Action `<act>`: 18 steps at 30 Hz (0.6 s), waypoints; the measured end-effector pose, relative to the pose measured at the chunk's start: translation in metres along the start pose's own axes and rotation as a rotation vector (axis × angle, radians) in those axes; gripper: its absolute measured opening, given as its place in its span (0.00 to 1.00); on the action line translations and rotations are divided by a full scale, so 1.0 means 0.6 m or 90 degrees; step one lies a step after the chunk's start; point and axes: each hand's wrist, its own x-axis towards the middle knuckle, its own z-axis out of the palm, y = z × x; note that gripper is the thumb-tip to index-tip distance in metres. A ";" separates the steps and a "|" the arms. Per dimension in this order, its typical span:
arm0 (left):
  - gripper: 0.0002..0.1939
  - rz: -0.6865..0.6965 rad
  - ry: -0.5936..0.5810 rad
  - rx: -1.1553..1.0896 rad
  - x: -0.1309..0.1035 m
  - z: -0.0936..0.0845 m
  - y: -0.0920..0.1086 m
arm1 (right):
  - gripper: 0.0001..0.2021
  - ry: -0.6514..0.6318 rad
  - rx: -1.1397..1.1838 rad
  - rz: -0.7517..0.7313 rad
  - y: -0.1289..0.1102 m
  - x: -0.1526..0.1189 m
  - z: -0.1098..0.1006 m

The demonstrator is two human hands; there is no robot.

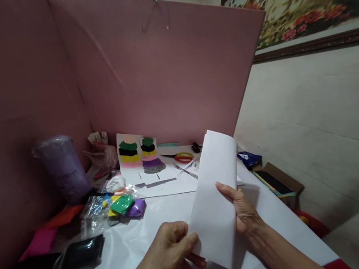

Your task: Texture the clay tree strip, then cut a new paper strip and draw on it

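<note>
A white sheet of paper [215, 198], folded over lengthwise, is held up at a slant above the white table [125, 260]. My left hand [173, 254] pinches its lower left edge between thumb and fingers. On the right edge, my right hand [242, 206] grips the paper, thumb on the front and the other fingers behind it. Beyond the paper lie red-and-yellow-handled scissors [183, 157] and a slim metal tool [186, 171]. Two cards with bands of coloured material [130, 155] stand behind, to the left.
Green [122, 204] and purple packets [137, 208] lie left of centre, with a black packet [82, 255] nearer. A purple container [63, 169] stands at the far left. Pink panels [155, 74] enclose the back. An open cardboard box [278, 179] is beyond the table's right edge.
</note>
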 end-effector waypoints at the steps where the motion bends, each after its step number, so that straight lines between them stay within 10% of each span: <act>1: 0.20 0.000 -0.003 -0.005 0.000 0.000 0.000 | 0.20 -0.004 -0.003 0.000 0.000 0.000 0.000; 9: 0.17 0.044 0.102 -0.038 0.006 0.005 -0.001 | 0.19 -0.076 -0.059 0.032 0.008 -0.021 0.003; 18: 0.14 0.086 0.244 -0.141 -0.005 -0.001 0.038 | 0.24 -0.395 -0.205 0.131 0.029 -0.072 0.011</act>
